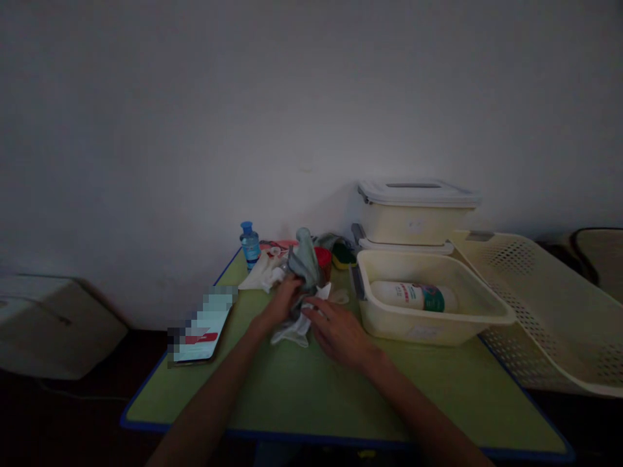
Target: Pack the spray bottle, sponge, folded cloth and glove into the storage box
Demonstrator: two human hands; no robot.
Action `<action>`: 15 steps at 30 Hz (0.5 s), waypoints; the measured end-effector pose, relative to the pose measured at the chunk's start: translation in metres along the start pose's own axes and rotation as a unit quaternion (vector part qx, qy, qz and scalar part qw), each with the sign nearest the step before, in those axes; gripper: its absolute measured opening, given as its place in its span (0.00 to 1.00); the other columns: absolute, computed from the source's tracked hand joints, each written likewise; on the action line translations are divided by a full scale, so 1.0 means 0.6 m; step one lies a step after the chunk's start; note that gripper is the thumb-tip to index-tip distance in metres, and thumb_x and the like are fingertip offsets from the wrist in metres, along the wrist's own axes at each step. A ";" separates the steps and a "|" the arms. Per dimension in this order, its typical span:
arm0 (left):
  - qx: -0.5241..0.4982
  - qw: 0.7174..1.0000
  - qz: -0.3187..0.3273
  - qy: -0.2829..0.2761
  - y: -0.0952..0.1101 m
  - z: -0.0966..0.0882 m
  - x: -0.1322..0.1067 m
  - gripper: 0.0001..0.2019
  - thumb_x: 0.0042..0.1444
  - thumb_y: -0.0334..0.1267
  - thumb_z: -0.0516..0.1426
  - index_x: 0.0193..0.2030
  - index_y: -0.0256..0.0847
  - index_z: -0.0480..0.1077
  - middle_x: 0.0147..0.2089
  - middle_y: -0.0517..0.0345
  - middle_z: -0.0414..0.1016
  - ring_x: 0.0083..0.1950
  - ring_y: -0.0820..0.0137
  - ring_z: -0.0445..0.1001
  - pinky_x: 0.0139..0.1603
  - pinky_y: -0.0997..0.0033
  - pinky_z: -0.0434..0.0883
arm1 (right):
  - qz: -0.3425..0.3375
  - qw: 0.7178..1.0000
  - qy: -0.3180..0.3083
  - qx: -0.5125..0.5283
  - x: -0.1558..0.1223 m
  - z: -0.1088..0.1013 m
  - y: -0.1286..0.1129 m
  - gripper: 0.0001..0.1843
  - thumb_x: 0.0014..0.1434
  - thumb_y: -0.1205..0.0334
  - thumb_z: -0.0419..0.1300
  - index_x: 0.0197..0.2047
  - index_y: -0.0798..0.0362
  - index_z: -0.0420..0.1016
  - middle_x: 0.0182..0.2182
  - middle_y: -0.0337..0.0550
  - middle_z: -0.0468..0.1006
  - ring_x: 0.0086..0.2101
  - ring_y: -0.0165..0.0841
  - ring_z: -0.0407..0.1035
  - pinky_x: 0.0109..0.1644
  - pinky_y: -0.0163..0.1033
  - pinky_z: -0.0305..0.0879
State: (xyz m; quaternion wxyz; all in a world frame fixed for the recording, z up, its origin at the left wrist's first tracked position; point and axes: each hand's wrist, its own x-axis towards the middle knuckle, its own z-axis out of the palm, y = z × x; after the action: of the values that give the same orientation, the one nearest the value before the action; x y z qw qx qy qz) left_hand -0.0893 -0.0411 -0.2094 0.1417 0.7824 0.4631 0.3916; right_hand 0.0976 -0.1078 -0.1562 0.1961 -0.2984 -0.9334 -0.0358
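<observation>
My left hand is closed around a bunched grey-green cloth, which stands up above the fingers. My right hand is at the right side of the bundle, its bent fingers on a white crumpled sheet that looks like thin plastic or cloth. Part of this sheet hangs below the left hand onto the green table. Both thumbs are partly hidden. Just behind the cloth is a red-lidded jar. A white bag lies to the left of the cloth.
A blue bottle stands at the back left, and a phone lies at the left edge. Right of my hands, an open cream bin holds a white bottle. Behind are a lidded box, a sponge and a perforated basket.
</observation>
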 end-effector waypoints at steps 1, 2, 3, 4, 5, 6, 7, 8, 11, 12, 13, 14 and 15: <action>0.019 1.000 -0.003 -0.021 0.001 0.009 -0.004 0.12 0.56 0.37 0.54 0.46 0.35 0.68 0.46 0.50 0.69 0.44 0.66 0.70 0.44 0.61 0.70 | 0.018 1.000 -0.005 0.018 0.009 0.010 0.001 0.19 0.56 0.72 0.48 0.52 0.56 0.64 0.54 0.52 0.65 0.49 0.37 0.65 0.50 0.44 0.65; 0.039 0.998 -0.007 -0.041 0.003 0.015 -0.006 0.10 0.54 0.34 0.55 0.42 0.34 0.70 0.43 0.50 0.71 0.43 0.65 0.70 0.43 0.62 0.70 | 0.038 0.999 -0.009 0.034 0.016 0.021 0.004 0.20 0.56 0.72 0.49 0.53 0.57 0.63 0.55 0.51 0.64 0.49 0.37 0.64 0.50 0.43 0.65; 0.058 0.997 -0.011 -0.059 0.004 0.017 -0.008 0.08 0.52 0.32 0.56 0.38 0.33 0.71 0.39 0.50 0.72 0.41 0.65 0.70 0.43 0.63 0.69 | 0.058 0.997 -0.011 0.048 0.020 0.032 0.007 0.21 0.56 0.72 0.49 0.54 0.57 0.62 0.55 0.51 0.62 0.50 0.37 0.63 0.51 0.43 0.64; 0.074 0.994 -0.013 -0.073 0.006 0.017 -0.008 0.07 0.49 0.30 0.56 0.35 0.33 0.72 0.37 0.50 0.72 0.40 0.65 0.70 0.42 0.64 0.69 | 0.078 0.995 -0.014 0.058 0.021 0.043 0.010 0.22 0.56 0.72 0.49 0.55 0.56 0.61 0.56 0.51 0.61 0.50 0.37 0.63 0.51 0.44 0.64; 0.086 0.993 -0.015 -0.084 0.009 0.015 -0.007 0.07 0.48 0.28 0.55 0.34 0.34 0.73 0.35 0.50 0.72 0.39 0.64 0.70 0.41 0.65 0.68 | 0.100 0.993 -0.018 0.066 0.020 0.053 0.014 0.22 0.56 0.71 0.50 0.55 0.56 0.61 0.57 0.51 0.60 0.51 0.38 0.62 0.52 0.44 0.63; 0.099 0.991 -0.013 -0.094 0.012 0.010 -0.005 0.08 0.48 0.28 0.54 0.34 0.35 0.73 0.35 0.50 0.72 0.39 0.64 0.70 0.41 0.65 0.68 | 0.119 0.990 -0.024 0.071 0.018 0.062 0.017 0.21 0.56 0.69 0.50 0.55 0.56 0.61 0.57 0.52 0.60 0.51 0.38 0.62 0.52 0.44 0.63; 0.115 0.988 -0.009 -0.099 0.016 0.005 -0.002 0.09 0.48 0.28 0.54 0.35 0.36 0.73 0.36 0.51 0.72 0.40 0.64 0.70 0.41 0.65 0.67 | 0.137 0.987 -0.032 0.072 0.015 0.070 0.020 0.21 0.57 0.68 0.50 0.55 0.56 0.62 0.56 0.52 0.61 0.51 0.39 0.62 0.52 0.45 0.62; 0.135 0.986 -0.004 -0.099 0.020 0.000 0.001 0.09 0.49 0.29 0.53 0.35 0.38 0.73 0.37 0.51 0.72 0.41 0.64 0.70 0.42 0.65 0.67 | 0.152 0.985 -0.040 0.071 0.012 0.075 0.023 0.20 0.57 0.67 0.50 0.54 0.55 0.62 0.54 0.52 0.63 0.50 0.39 0.63 0.53 0.45 0.62; 0.207 0.977 0.008 -0.050 0.026 -0.012 0.007 0.08 0.50 0.34 0.55 0.37 0.40 0.73 0.42 0.49 0.71 0.45 0.62 0.69 0.46 0.62 0.66 | 0.189 0.978 -0.067 0.054 0.007 0.077 0.025 0.19 0.59 0.65 0.49 0.53 0.55 0.64 0.50 0.52 0.67 0.47 0.40 0.65 0.51 0.46 0.61; 0.225 0.974 0.007 -0.024 0.026 -0.014 0.008 0.09 0.50 0.37 0.57 0.39 0.40 0.72 0.44 0.49 0.71 0.47 0.61 0.68 0.48 0.61 0.65 | 0.201 0.976 -0.075 0.046 0.007 0.075 0.024 0.19 0.59 0.64 0.49 0.53 0.54 0.64 0.50 0.51 0.67 0.46 0.40 0.66 0.49 0.45 0.62; 0.237 0.972 0.002 0.002 0.024 -0.015 0.008 0.13 0.49 0.40 0.58 0.41 0.40 0.71 0.47 0.48 0.70 0.49 0.60 0.67 0.50 0.59 0.64 | 0.214 0.973 -0.083 0.039 0.008 0.071 0.022 0.19 0.59 0.63 0.49 0.53 0.54 0.64 0.50 0.51 0.67 0.45 0.41 0.67 0.48 0.45 0.63; 0.246 0.969 -0.006 0.024 0.021 -0.015 0.008 0.17 0.48 0.44 0.59 0.44 0.39 0.70 0.49 0.47 0.69 0.51 0.58 0.65 0.51 0.57 0.63 | 0.225 0.970 -0.090 0.034 0.009 0.067 0.021 0.18 0.59 0.63 0.49 0.53 0.54 0.64 0.50 0.51 0.67 0.44 0.41 0.68 0.46 0.44 0.64; 0.255 0.966 -0.017 0.043 0.018 -0.015 0.007 0.21 0.47 0.47 0.60 0.47 0.39 0.68 0.51 0.46 0.67 0.53 0.56 0.64 0.52 0.55 0.62 | 0.233 0.967 -0.096 0.029 0.010 0.064 0.019 0.18 0.58 0.62 0.49 0.52 0.54 0.64 0.50 0.51 0.67 0.44 0.41 0.68 0.44 0.44 0.64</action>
State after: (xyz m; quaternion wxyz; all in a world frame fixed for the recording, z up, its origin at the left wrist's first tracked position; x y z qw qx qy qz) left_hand -0.0880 -0.0445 -0.1952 -0.0760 0.7671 0.5664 0.2915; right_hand 0.0865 -0.0878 -0.1895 0.1168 -0.5041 -0.8531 0.0671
